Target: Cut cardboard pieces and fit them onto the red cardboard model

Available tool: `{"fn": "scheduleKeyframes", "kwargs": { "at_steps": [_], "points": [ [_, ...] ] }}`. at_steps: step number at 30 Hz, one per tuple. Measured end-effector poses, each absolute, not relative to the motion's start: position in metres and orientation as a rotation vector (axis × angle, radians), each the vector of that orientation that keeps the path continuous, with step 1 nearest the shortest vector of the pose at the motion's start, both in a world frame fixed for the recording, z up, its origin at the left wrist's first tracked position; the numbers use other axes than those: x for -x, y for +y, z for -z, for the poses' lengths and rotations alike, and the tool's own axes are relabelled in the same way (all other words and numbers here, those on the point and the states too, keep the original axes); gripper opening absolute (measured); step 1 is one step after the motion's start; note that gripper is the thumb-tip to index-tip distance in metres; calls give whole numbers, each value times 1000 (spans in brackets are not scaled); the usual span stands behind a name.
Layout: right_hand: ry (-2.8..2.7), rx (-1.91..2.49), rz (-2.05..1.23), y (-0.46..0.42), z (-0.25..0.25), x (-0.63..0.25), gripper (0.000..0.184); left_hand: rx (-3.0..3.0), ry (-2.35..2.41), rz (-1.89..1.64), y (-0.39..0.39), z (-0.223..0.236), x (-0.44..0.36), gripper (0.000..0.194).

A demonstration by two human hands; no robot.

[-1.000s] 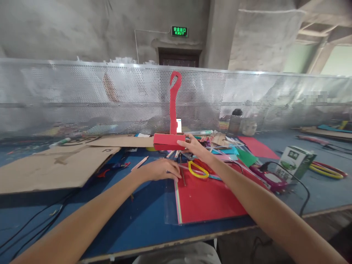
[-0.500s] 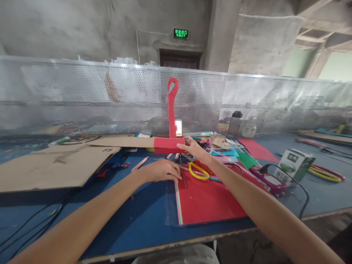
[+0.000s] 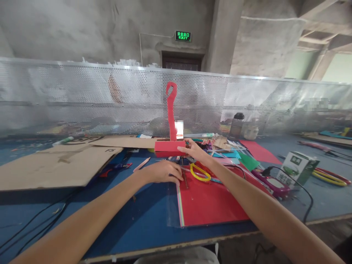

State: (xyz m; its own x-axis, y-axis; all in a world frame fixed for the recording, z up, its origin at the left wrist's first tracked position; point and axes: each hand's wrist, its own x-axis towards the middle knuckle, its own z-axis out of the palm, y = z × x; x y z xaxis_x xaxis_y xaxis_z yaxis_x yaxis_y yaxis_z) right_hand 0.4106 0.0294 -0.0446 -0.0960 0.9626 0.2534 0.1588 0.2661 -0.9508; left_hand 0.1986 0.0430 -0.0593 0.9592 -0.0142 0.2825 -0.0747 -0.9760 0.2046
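My right hand (image 3: 194,150) grips the right end of a red paper-covered box (image 3: 167,146), its thumb on the near face. From the box's top rises a tall red strip (image 3: 171,113), upright and curled into a hook at the top. My left hand (image 3: 163,172) is below the box, at the left edge of a stack of red paper (image 3: 214,205) in a clear sleeve. Its fingers are loosely bent and apart, with nothing visible in them. A thin dark rod (image 3: 185,179) lies on the red paper beside those fingertips.
Brown cardboard (image 3: 55,165) covers the table's left side. Yellow-handled scissors (image 3: 200,173) lie on the red paper. A purple device (image 3: 272,183) with a cable, a white-green carton (image 3: 298,167) and a dark-capped bottle (image 3: 237,126) stand rightward. A perforated metal screen (image 3: 132,99) runs behind.
The whole view has shifted slightly. The red box tilts a little, showing more of its near face, and my right hand still holds it. My left hand stays by the red paper.
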Motion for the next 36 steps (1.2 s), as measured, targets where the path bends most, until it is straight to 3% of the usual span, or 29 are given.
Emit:
{"fn": "scheduleKeyframes", "kwargs": {
  "at_steps": [11, 23, 36],
  "points": [
    [-1517, 1089, -973, 32, 48, -411, 61, -3008, -123, -438, 36, 57, -198, 21],
    [-1512, 1085, -948, 27, 44, -411, 53, -3537, -595, -694, 25, 51, -189, 17],
    [-1517, 1096, -954, 28, 47, -410, 53, -3540, -532, -686, 24, 52, -193, 20]
  ]
}}
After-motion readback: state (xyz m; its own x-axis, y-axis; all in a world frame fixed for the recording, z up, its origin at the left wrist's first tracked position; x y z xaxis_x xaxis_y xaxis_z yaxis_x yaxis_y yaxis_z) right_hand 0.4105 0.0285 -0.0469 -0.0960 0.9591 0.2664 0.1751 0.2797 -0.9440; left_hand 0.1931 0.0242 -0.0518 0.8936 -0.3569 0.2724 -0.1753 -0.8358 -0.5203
